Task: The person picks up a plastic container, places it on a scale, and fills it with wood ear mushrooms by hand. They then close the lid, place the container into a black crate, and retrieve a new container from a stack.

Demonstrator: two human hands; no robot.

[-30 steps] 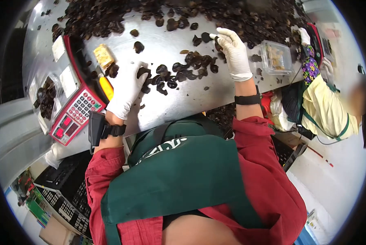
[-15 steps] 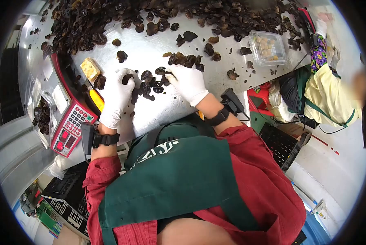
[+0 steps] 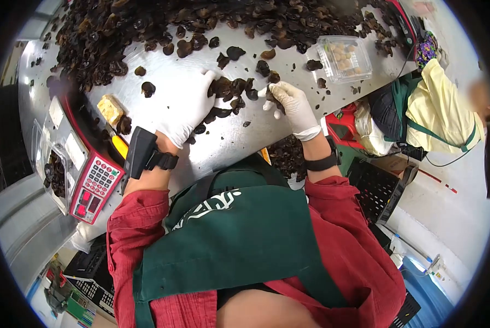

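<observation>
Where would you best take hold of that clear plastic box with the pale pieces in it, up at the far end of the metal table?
Probably by its two long side walls, coming straight down from above. The clear plastic box sits flat on the metal table, its lid apparently shut, and its straight sides look free enough for fingers. Loose dark mushrooms lie close by, so the left edge is more crowded.

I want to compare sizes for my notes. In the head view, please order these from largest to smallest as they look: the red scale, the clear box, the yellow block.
1. Red scale, clearly largest.
2. Clear box.
3. Yellow block, smallest.
The lens bends the edges of the picture, so this is apparent size only.
</observation>
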